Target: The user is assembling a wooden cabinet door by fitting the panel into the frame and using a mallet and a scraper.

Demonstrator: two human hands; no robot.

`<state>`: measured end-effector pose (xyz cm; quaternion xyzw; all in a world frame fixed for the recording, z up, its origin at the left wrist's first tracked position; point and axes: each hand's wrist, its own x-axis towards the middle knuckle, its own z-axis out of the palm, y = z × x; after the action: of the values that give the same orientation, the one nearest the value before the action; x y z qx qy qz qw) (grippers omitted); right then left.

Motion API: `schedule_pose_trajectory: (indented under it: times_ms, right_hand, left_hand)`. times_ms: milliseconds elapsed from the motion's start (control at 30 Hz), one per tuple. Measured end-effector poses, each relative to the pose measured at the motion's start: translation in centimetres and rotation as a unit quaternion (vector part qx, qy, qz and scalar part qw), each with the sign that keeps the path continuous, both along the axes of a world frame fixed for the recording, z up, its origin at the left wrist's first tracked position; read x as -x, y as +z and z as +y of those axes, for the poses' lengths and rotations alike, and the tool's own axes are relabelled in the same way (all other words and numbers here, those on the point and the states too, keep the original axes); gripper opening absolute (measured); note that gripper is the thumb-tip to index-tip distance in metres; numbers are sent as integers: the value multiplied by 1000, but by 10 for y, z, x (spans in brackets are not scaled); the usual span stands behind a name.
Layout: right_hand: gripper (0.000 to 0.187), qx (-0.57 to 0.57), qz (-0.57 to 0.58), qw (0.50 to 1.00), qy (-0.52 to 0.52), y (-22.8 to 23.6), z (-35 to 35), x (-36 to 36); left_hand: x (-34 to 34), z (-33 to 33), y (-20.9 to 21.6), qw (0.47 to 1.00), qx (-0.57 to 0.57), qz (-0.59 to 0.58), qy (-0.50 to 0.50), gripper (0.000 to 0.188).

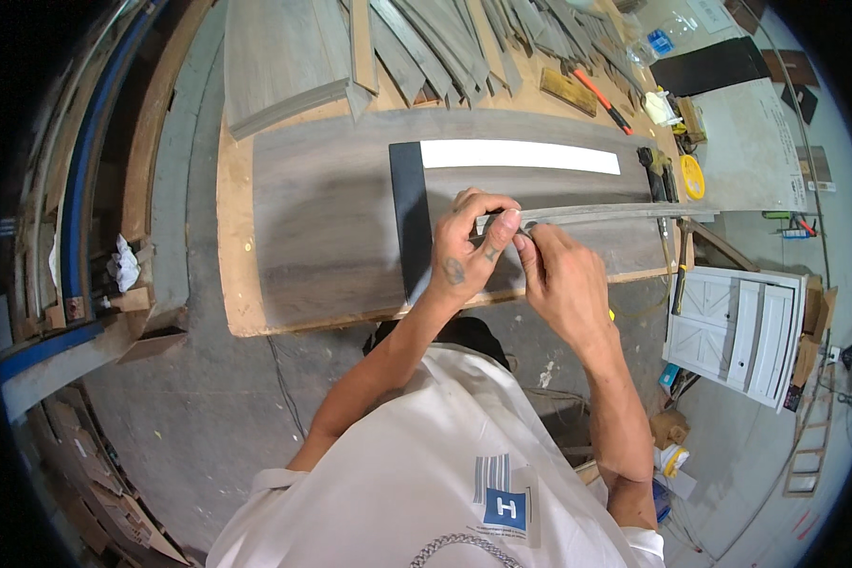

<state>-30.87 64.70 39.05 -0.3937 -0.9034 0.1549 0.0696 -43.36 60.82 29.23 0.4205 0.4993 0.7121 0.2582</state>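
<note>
My left hand [469, 241] and right hand [566, 275] are closed on one end of a strip [615, 210]: long, narrow, pale grey. It spans above the table [239, 301], passing its right edge.

This looks like a woodworking shop. The wooden counter [237, 284] carries a stack of broad grey boards [289, 66], a heap of narrow strips [417, 57] and a tool with an orange-and-black handle [601, 102]. Along the left stands a rack [114, 95] with long timber-like pieces, and the grey floor [199, 417] is bare and speckled, with a dark cord [279, 379] across it. White panelled doors [715, 331] stand to the right.
</note>
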Motion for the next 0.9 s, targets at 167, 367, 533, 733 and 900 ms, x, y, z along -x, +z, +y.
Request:
schedule_pose_trajectory:
  times_ms: [167,367,533,733,900]
  right_hand:
    - [27,2,9,1000,-4,-1,-2,-3]
    - [27,36,50,998,-15,-1,-1,-6]
    - [28,52,76,996,-20,-1,-1,-6]
    - [30,81,77,993,-34,-2,-1,-8]
    - [34,129,88,986,-55,-7,-1,-11]
  left_hand:
    - [-6,-2,0,999,10,-26,24,23]
    - [-10,-1,-2,999,6,-36,28,21]
    - [-12,-2,-2,999,16,-31,33,22]
    - [-14,-2,-4,999,20,-14,47,23]
    - [-18,-1,-1,998,21,-30,52,24]
